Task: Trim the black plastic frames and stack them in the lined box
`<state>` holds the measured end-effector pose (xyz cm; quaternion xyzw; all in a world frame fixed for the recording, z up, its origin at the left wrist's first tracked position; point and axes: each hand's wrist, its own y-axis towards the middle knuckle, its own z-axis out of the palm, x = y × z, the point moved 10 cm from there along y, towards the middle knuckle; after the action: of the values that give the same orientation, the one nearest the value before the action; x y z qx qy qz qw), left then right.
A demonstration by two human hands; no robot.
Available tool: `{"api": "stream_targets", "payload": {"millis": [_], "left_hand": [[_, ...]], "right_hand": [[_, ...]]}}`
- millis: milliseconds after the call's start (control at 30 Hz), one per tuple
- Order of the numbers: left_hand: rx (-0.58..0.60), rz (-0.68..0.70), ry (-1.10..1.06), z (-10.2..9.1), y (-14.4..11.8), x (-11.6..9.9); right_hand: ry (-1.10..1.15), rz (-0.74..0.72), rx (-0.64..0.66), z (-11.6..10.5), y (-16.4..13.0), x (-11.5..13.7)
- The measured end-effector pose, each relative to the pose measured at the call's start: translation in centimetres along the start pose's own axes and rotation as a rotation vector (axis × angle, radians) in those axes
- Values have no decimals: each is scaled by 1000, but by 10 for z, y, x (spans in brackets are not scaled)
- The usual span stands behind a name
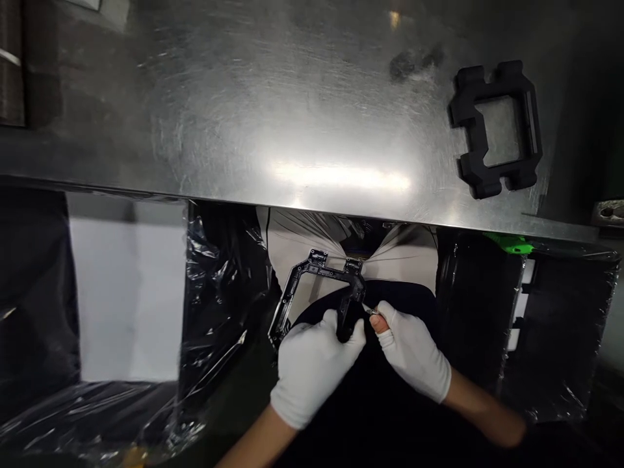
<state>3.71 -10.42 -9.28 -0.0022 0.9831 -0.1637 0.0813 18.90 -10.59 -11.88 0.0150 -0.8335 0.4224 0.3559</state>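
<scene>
Below the steel table (312, 117), the left hand (312, 364) is gripping a black frame (316, 286); the right hand (414, 354) is pinching a small tool (374, 312) against it, work seemingly underway; another black frame part (497, 130) is lying finished or waiting.

place: factory workstation | cues: scratched steel bench (292, 117), black moulded part (497, 130), plastic-lined bins (219, 292), white work gloves (312, 364)

Gloved left hand (312, 364) clenched, gloved right hand (414, 351) pinching, forearms bare
</scene>
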Motion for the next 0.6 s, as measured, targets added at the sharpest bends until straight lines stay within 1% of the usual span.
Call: {"api": "stream_targets", "payload": {"millis": [100, 167, 233, 333, 367, 433, 500, 600], "left_hand": [[102, -78, -58, 9, 2, 10], [204, -135, -183, 17, 5, 17], [331, -150, -445, 26, 7, 17], [492, -120, -855, 32, 8, 8], [523, -112, -938, 33, 8, 6], [550, -111, -1025, 34, 8, 5], [558, -126, -1063, 36, 7, 6], [557, -165, -1087, 39, 5, 8]], "right_hand": [[83, -61, -36, -11, 2, 3], [92, -122, -15, -13, 4, 8], [80, -191, 40, -9, 6, 15], [14, -275, 95, 0, 9, 26], [-23, -286, 102, 4, 11, 28], [-90, -279, 112, 10, 13, 31], [-125, -245, 120, 15, 15, 31], [-120, -192, 130, 17, 16, 31]]}}
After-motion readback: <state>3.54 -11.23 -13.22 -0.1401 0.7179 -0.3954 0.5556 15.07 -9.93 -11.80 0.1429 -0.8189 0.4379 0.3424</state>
